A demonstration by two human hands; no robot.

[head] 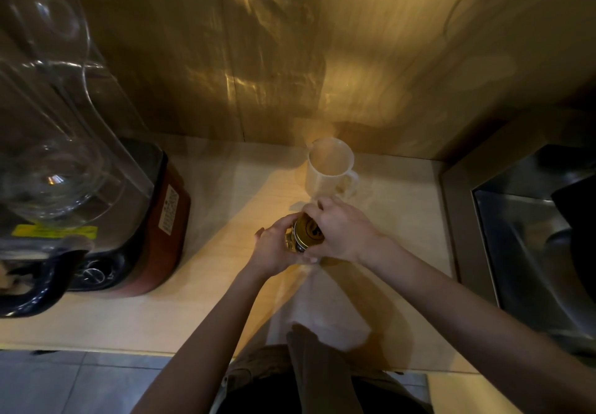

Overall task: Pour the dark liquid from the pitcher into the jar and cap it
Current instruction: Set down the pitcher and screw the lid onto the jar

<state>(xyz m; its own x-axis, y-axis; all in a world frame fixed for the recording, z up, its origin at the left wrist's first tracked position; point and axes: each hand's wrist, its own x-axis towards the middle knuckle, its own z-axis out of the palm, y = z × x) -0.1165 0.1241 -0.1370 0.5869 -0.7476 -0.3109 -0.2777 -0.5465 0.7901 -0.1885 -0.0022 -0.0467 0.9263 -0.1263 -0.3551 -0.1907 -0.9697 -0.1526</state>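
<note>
A small jar (pixel 292 242) stands on the pale wooden counter (pixel 225 207) in the middle of the view, mostly hidden by both hands. My left hand (pixel 274 249) wraps around its side. A gold lid (pixel 309 231) with a dark print sits on top of it, and my right hand (pixel 342 231) grips the lid's rim from above and the right. The jar's contents are hidden. Behind it, near the wall, a white plastic pitcher (pixel 329 168) stands upright with its handle to the right; its inside looks pale.
A big blender (pixel 96 207) with a clear cover and a red-brown base fills the left side. A steel sink (pixel 529 245) lies at the right. A white cloth (pixel 325 310) lies on the counter near the front edge. A golden wall panel stands behind.
</note>
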